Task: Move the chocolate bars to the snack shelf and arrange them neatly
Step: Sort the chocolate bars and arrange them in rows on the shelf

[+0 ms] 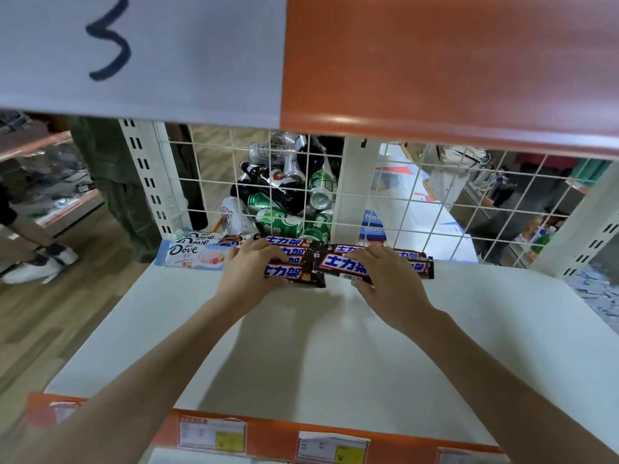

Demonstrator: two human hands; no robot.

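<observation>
Overhead, an orange shelf edge [449,95] w/ a white sheet marked "3" [140,51] caps the bay. Below, the white snack shelf [301,356] is bare from its orange front lip [268,433], which carries price tags, up to the back row, so there's open room in front of the bars. The back edge is a white wire grid [435,202]; cans & bottles [288,195] are piled behind it. Chocolate bars sit along the back: Dove bars [197,254] at left, brown bars [298,262] centre & right, touching each other. Left hand [249,267]: fingers curled over the centre stack, holding it. Right hand [385,276]: fingers on top and thumb under the front edge, pinching the right front bar [345,266].
</observation>
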